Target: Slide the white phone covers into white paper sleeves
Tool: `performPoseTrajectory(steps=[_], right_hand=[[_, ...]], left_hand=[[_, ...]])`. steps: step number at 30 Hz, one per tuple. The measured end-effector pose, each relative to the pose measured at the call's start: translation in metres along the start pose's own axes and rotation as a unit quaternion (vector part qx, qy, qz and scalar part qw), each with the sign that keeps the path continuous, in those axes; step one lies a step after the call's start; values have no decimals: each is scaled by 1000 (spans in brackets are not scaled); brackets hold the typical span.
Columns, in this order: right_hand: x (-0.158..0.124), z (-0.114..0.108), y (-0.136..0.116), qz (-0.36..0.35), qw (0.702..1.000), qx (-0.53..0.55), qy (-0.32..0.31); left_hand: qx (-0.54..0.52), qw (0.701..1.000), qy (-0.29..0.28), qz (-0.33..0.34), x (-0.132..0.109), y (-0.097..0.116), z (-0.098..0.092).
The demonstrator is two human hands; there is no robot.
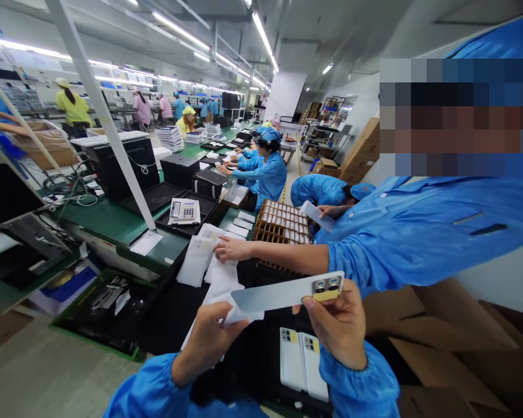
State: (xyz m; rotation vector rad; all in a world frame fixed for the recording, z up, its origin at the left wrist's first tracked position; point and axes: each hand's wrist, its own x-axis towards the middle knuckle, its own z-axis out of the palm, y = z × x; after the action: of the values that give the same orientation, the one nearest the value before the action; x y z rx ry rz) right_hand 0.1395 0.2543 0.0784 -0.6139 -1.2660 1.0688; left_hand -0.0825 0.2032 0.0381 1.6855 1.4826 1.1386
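My right hand (342, 325) grips a silvery white smartphone (274, 296) by its camera end, thumb near a yellow patch under the lenses. The phone is tilted, its far end pointing left toward my left hand (209, 337). Between that hand's thumb and fingers is a thin white sleeve (253, 316). The phone's left end meets the sleeve; I cannot tell whether it is inside. Two more white phones, one on the left (291, 360) and one on the right (315, 367), lie side by side on the black surface below my right hand.
At right, a co-worker's arm (292, 255) reaches across to the white sleeves (196, 261); their other hand holds a pale flat piece (317, 215). Behind stands a divided brown box (265, 234). A calculator (184, 211) sits left, cartons (436, 366) lie right.
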Motion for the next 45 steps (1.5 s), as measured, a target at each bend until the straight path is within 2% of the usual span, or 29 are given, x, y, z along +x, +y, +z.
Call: performPoseTrajectory(steps=[12, 19, 25, 28, 36, 39, 45], right_hand=[[-3, -2, 4, 13, 1000, 3, -10], [0, -5, 5, 2, 999, -12, -38], [18, -12, -8, 3, 995, -49, -89], [31, -12, -16, 14, 989, -80, -126], [51, -12, -22, 41, 967, -152, -201], [50, -3, -17, 34, 950, -186, -247], [42, 18, -12, -2, 888, -273, -370]], left_hand=[[-7, 1000, 2, -27, 1, 4, 1], [-22, 999, 6, -32, 1, 4, -1], [-58, 995, -59, -64, 2, 6, -3], [-60, 994, -83, -44, 2, 7, -3], [-83, 990, -99, 58, 2, 7, -2], [-92, 991, -84, 57, 1, 4, 1], [-111, 993, -40, 19, 1, -4, 7]])
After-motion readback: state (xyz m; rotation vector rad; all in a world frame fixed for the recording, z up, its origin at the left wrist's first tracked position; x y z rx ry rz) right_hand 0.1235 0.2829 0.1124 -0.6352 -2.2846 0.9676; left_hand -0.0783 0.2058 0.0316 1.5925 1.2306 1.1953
